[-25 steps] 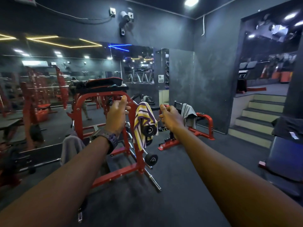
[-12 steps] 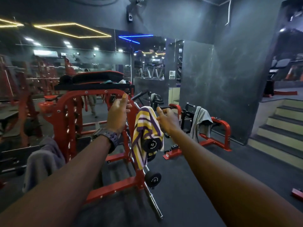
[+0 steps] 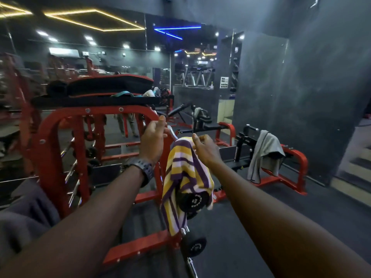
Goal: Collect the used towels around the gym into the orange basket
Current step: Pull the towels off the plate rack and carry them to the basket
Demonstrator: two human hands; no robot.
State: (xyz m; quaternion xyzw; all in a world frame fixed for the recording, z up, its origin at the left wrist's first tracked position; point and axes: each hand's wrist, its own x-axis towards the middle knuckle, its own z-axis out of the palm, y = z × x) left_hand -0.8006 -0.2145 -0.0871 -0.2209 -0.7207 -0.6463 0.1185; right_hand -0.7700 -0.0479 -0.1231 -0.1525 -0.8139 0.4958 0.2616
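Reaching with both arms toward the centre of the frame, the person has the right hand [image 3: 204, 146] just at the top edge of a striped towel [image 3: 185, 183], fingers loosely curled and partly open, touching or nearly touching the cloth but not yet closed on it. The left hand [image 3: 153, 140] hangs to the left of it, in front of the red rack [image 3: 60, 149], half open with the thumb up and nothing in it.

The striped towel, yellow, purple and white, is draped over bar ends on the rack's right side, its lower folds falling around a black end cap [image 3: 193, 203]. It looks soft, light and limp, so it should lift off with little effort, though the folds could catch on the cap. A pinch at the top ridge, where it hangs over its support, seems the best hold, lifting up before pulling away.

A grey towel [image 3: 265, 155] hangs over a red bench frame [image 3: 297, 157] at centre right, well apart from the hands. The orange basket is not in view.
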